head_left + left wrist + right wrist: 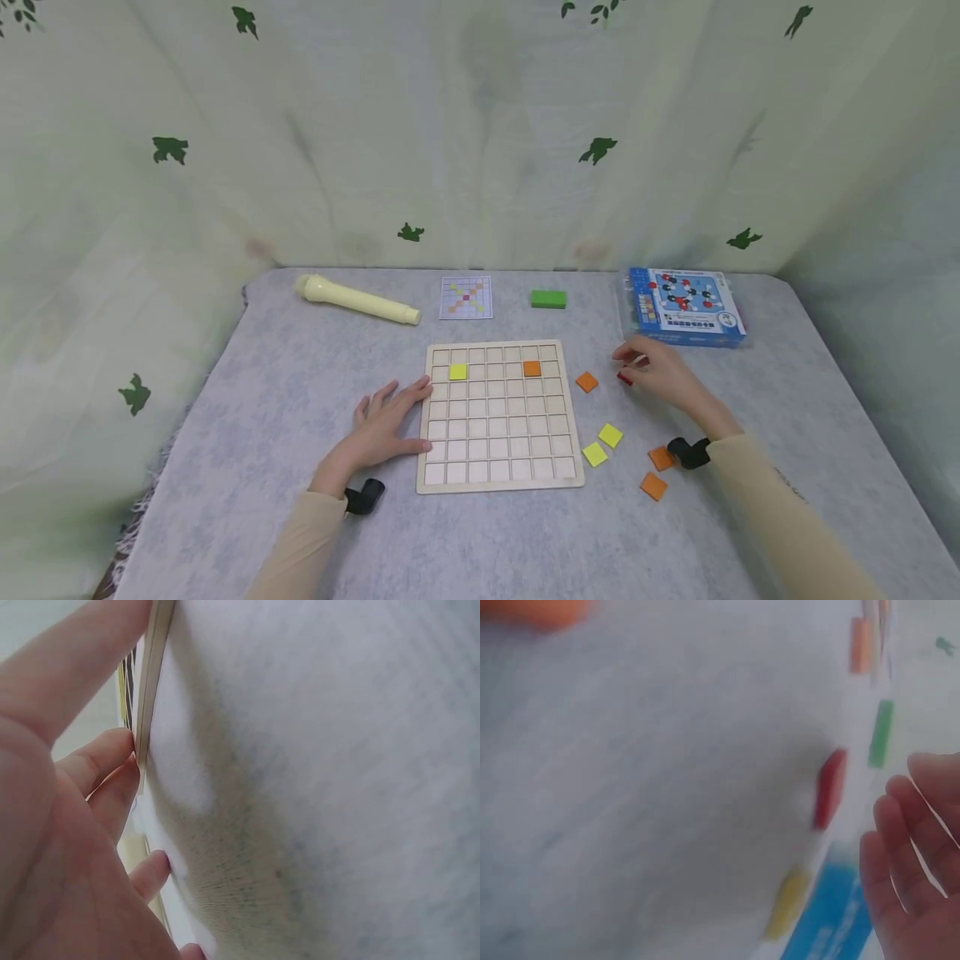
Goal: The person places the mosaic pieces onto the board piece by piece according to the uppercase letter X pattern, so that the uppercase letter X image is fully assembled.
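Observation:
My left hand (381, 431) lies with spread fingers at the left edge of a wooden grid board (501, 487); in the left wrist view its fingertips touch the board's side (152, 682). One yellow tile (458, 372) and one orange tile (532, 368) sit in cells near the top of the grid. To the right of the board, my right hand (660, 375) hovers over a small red tile (624, 378). The right wrist view shows its fingers (889, 877) extended and apart from the red tile (830, 789), with a yellow tile (786, 904) close by.
Loose orange tiles (587, 382) and yellow tiles (611, 435) lie right of the board. Along the back are a pale yellow stick (360, 301), a colored pattern card (466, 298), a green block (548, 299) and a blue box (686, 304). Cloth walls (480, 133) enclose the table.

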{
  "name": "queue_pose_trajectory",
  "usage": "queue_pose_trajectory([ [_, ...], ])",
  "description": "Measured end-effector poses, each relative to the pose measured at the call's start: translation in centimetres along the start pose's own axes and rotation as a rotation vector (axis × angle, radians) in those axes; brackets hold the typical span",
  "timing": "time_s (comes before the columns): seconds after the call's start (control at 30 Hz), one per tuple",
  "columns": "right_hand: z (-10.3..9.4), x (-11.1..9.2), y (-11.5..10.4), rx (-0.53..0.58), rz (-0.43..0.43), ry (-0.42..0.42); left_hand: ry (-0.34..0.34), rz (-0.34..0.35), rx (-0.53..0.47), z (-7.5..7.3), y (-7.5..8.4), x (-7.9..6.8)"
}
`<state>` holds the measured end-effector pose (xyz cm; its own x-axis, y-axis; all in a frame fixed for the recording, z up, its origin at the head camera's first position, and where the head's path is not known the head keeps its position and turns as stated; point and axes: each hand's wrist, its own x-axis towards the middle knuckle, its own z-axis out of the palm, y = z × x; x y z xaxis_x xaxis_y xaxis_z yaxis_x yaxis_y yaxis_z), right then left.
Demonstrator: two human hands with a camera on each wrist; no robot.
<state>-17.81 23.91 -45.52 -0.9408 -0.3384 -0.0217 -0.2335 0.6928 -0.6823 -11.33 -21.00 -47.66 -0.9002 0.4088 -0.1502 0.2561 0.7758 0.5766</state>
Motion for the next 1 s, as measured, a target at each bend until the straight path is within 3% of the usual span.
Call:
queue_pose_trajectory([
  [0.33,-1.3,-3.0,3.5,-0.070,0.103,0.042,-0.006,-0.006,-0.010,0.0,0.2,0.0],
  [0.63,-1.8,-2.8,4.4,-0.139,0.090,0.031,0.000,-0.002,-0.019,0.0,0.1,0.0],
  [0.83,-1.3,-1.7,2.5,-0.135,0.041,0.031,-0.001,-0.002,-0.018,0.0,0.1,-0.1],
  [1.0,0.5,0.1,-1.5,-0.084,-0.055,-0.001,0.000,-0.001,-0.020,0.0,0.1,-0.1],
])
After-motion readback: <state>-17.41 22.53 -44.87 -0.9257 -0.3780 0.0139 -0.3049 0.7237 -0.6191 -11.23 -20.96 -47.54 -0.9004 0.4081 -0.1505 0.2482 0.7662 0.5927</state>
